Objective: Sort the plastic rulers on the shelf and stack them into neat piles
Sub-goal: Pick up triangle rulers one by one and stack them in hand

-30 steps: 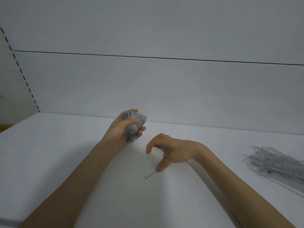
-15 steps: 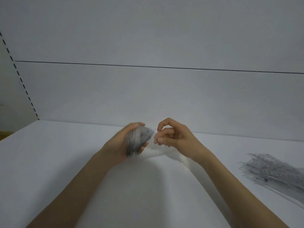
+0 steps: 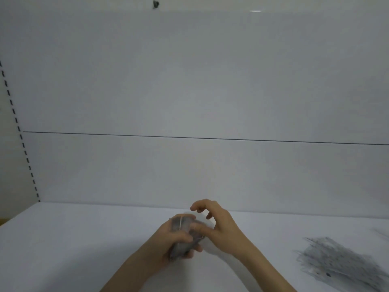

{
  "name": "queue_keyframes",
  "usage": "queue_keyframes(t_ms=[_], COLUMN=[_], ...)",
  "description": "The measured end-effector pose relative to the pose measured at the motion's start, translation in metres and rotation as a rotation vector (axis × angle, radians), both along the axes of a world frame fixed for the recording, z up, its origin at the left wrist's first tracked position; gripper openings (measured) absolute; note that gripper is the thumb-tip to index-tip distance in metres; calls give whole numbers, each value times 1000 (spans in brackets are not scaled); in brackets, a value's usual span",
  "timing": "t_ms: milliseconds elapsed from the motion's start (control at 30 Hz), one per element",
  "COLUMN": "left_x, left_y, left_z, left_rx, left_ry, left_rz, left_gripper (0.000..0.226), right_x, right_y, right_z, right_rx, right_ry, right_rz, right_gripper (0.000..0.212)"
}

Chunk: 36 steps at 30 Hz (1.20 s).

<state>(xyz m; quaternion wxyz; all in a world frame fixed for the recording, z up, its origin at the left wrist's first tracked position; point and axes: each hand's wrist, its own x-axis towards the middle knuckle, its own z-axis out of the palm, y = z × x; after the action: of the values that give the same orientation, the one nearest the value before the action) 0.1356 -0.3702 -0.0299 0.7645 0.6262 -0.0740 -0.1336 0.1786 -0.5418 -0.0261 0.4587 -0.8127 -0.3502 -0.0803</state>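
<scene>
Slotted upright [image 3: 21,140] at far left edge. White shelf [image 3: 84,249] below. Left hand [image 3: 166,244] at centre, fingers curled round stack of clear rulers [image 3: 182,226], held on edge above shelf. Right hand [image 3: 221,227] just beside, thumb against stack, fingers arched above; grip unclear. Loose ruler pile [image 3: 341,262] lies far right on shelf.

The shelf [image 3: 73,239] offers free passage at left; the loose ruler pile [image 3: 336,262] obstructs the right; the back panel [image 3: 189,169] closes the rear.
</scene>
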Motion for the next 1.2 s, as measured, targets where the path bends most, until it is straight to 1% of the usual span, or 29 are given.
queue_keyframes(t_ms=[67,133,167,200,267,333,367,400,467,533,600,633,700,733,800,833,900,967,1000,1100,1200], left_x=[-2,-3,-2,-2,-2,-2,-2,-2,0,0,1,2,4,4,4,2,0,2,4,11,15], left_y=[0,1,1,1,1,1,1,1,3,5,9,11,18,22,30,32,28,18,14,8,9], left_z=[6,10,13,15,22,27,28,29,28,24,18,15,15,16,18,19,18,17,18,20,23], left_rx=[0,-15,-28,-45,-71,-19,18,45,74,78,92,118,227,318,555,690,951,1187,1268,1394,1479], left_ry=[-21,-6,15,36,80,124,140,152,169,212,261,265,189,131,50,8,-105,-226,-264,-273,-300], left_rz=[-15,-11,-12,-21,-38,-49,-58,-65,-82,-104,-132,-141,-105,-74,-70,-113,-199,-181,-155,-168,-191], left_gripper=[53,54,53,52,44,30,28,29,40,47,49,46,33,37,70,80,79,72,69,66,68], right_x=[-3,-7,-8,-9,-11,-13,-13,-14,-18,-23,-27,-29,-30,-29,-23,-19,-11,-7,-6,-3,-5], right_y=[-9,-17,-18,-17,-9,0,4,7,12,16,18,19,20,22,29,34,45,56,59,62,55], right_z=[8,19,24,28,33,32,30,26,19,12,8,8,11,11,13,15,19,23,24,21,24], right_rx=[-97,-317,-429,-508,-568,-541,-515,-503,-481,-451,-449,-462,-538,-604,-758,-834,-952,-1038,-1071,-1074,-1059], right_ry=[61,93,70,15,-127,-196,-212,-231,-281,-270,-173,-101,22,60,104,120,141,151,166,259,280], right_rz=[38,69,65,53,7,-46,-63,-81,-132,-161,-172,-175,-190,-197,-196,-184,-155,-141,-143,-143,-126], right_gripper=[48,71,77,78,71,62,59,57,52,48,48,49,51,49,39,35,29,32,32,29,28])
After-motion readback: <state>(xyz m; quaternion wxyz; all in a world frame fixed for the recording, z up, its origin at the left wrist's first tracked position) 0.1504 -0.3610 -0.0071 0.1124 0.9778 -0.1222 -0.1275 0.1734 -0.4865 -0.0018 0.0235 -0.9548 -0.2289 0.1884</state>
